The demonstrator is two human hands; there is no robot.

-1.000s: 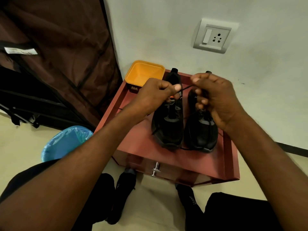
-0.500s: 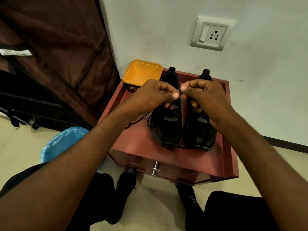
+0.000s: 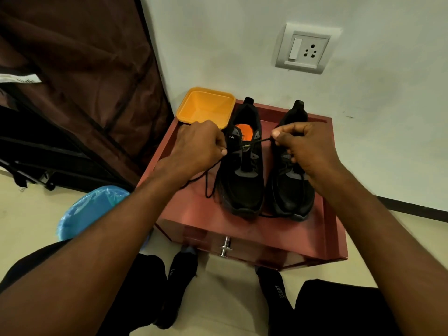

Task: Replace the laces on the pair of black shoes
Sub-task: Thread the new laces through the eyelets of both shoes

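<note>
Dim, warm indoor light; the white wall [image 3: 242, 44] is brightest. Black shoes [image 3: 244, 175] lose detail in shadow. Wide-angle bending stretches the edges; focus is fairly sharp.

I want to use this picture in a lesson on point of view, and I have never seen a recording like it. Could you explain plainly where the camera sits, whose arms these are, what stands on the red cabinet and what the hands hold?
There is no machine here: a person works with bare hands, and a wide-angle camera worn on their head looks forward and down. So the two arms reaching in from below are the wearer's own.

On the red cabinet stand two black shoes, the left shoe and the right shoe, heels toward the wall. An empty orange tub sits at the back left corner.

The left hand and the right hand each pinch a black lace, stretched between them above the left shoe. More lace trails loose on the cabinet beside that shoe.
</note>
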